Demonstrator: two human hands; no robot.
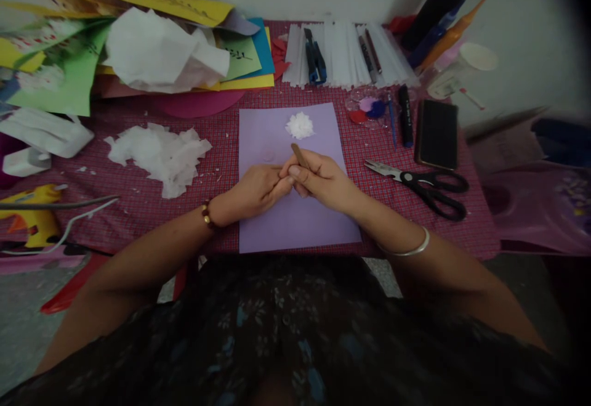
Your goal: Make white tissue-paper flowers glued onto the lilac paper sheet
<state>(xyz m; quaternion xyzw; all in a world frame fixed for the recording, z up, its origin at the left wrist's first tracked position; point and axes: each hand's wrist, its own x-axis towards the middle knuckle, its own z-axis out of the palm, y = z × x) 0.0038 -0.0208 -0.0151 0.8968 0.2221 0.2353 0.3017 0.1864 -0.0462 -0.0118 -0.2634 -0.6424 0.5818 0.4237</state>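
Observation:
Over a sheet of purple paper [263,233], my two hands meet at the fingertips. My right hand [325,181] is closed around a flat brown stick [299,154], whose upper end sticks up past the fingers. My left hand [261,190] has its fingers pressed together against the right one; anything pinched in them is hidden. Just beyond the hands, a fluffy white paper flower [300,125] lies on the upper part of the sheet. A faint round mark shows on the paper left of the flower.
Left lie white tissue pieces [161,153] and a yellow glue gun [34,215] with its cable. Scissors [415,184], a dark rectangular object [437,133] and a black marker [406,116] are right. Behind are white sticks [341,55], a blue-black cutter [314,58] and crumpled white paper [152,52].

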